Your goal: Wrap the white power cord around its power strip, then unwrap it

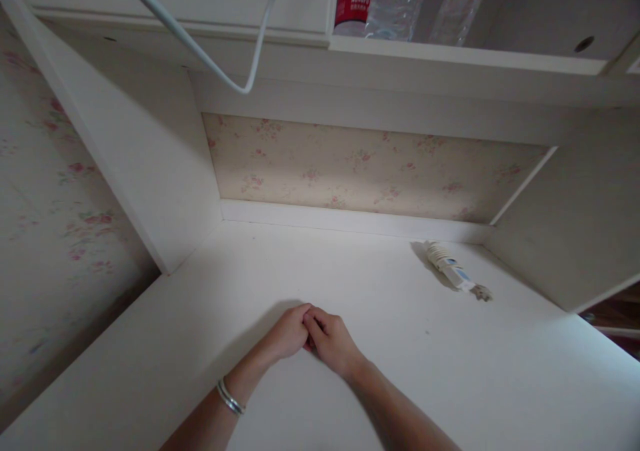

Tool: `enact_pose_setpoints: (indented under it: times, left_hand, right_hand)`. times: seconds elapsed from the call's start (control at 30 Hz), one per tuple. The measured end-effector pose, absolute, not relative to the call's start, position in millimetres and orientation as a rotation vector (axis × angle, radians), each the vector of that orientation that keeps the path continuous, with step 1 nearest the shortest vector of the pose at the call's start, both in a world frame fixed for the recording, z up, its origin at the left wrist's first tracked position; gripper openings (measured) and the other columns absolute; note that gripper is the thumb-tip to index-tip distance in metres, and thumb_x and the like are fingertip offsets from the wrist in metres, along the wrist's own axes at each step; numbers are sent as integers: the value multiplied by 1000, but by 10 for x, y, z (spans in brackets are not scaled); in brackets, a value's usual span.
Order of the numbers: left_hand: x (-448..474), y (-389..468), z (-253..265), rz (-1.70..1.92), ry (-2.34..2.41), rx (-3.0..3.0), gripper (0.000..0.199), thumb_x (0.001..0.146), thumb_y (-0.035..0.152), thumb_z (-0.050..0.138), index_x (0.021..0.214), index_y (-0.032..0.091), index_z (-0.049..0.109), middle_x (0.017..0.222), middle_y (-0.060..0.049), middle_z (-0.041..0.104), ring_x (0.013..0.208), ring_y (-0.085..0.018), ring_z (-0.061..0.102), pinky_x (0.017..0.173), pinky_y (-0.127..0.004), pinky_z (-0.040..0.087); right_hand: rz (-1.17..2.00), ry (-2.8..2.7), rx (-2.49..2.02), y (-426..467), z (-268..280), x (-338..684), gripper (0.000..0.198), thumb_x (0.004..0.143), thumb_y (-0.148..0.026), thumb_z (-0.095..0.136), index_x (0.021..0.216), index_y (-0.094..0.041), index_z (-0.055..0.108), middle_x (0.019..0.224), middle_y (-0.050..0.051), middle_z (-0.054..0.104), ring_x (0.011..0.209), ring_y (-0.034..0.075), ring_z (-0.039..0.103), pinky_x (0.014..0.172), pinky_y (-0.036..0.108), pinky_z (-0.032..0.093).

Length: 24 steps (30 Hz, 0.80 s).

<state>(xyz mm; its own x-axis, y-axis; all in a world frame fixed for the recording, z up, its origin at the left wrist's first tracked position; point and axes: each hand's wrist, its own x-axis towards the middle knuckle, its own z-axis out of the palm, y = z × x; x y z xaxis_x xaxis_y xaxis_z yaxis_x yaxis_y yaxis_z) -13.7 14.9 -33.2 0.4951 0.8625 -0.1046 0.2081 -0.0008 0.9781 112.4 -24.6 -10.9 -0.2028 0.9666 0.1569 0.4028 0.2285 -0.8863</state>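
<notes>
My left hand and my right hand meet over the white desk, close to the middle of the view. Both are closed, with the fingers curled and pressed against each other. Whatever lies inside them, if anything, is hidden. Two silvery bangles circle my left wrist. Beyond my right hand, toward the back right of the desk, lies a white ribbed object with blue patches and a greyish end; I cannot tell its kind. Neither hand touches it.
White side panels and a low back ledge bound the desk. Overhead, a shelf carries several plastic bottles, one with a red label. A thin pale bent rod hangs across the upper left. Floral wallpaper covers the wall.
</notes>
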Motion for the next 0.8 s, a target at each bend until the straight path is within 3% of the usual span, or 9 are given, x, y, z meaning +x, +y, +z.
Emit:
enact_pose_setpoints:
  times: [0.2,0.8]
  left_hand:
    - [-146,160,-312,694,974,1585,25,67,10,41,81,14,61,78,-7,67,66,-17,63,52,-23,47]
    - [-148,145,-302,671,980,1555,24,67,11,40,81,13,61,77,-7,68,63,-17,63,47,-23,47]
  right_hand:
    - [931,-1748,-1281,-254,-114,1126,32,93,-35,36,72,-19,54,63,-3,54,58,11,49,56,21,36]
    - [946,-1745,-1275,-267,-51,1124,33,93,-35,35,74,-18,57,64,-1,56,59,11,51,55,21,37]
